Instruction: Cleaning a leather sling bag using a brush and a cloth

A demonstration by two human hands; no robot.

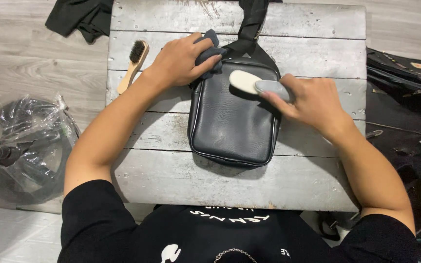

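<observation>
Centrally, a small black leather bag [234,119] lies flat on the grey plank table [171,180], its black strap [250,24] running up and off the far edge. The right hand [313,102] has its grip closed around a pale oval sponge applicator [257,84] with a grey handle, whose cream pad rests on the upper part of the bag's face. The left hand [183,61] sits at the bag's top left corner, its grip wrapped around a dark grey cloth [209,48] that touches the bag where the strap joins. Just left of that hand, apart from it, a wooden brush [133,65] with dark bristles lies on the table. Beyond the table's far left corner is a black garment [81,17]. On the floor to the left stands a round dark object in clear plastic wrap [25,146], and to the right lie more black bags [405,73].
</observation>
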